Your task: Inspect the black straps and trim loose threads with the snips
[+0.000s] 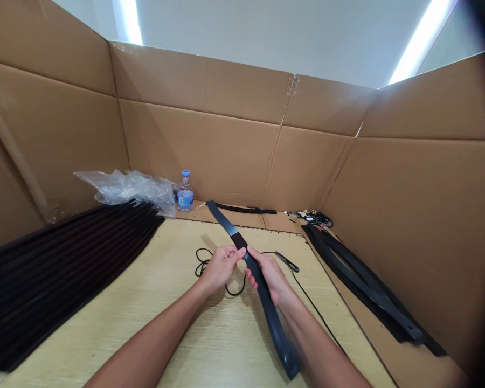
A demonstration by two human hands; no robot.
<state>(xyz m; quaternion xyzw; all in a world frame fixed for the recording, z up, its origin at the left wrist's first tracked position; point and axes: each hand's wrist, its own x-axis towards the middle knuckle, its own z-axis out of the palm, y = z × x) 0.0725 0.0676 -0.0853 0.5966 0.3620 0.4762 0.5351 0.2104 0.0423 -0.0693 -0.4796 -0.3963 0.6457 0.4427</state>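
A long black curved strip [267, 302] runs from near the front edge up toward the back wall, held above a pale wooden table [145, 312]. My right hand [269, 275] is wrapped round its middle. My left hand [222, 265] pinches the strip just above, at a dark brown band [239, 241]. A thin black cord [210, 264] lies looped on the table under my hands.
A big stack of black strips [60, 269] fills the left side, with a crumpled clear plastic bag [125, 187] at its far end. A water bottle [185, 192] stands at the back. More black strips [364, 280] lie at the right. Cardboard walls [234, 145] surround the table.
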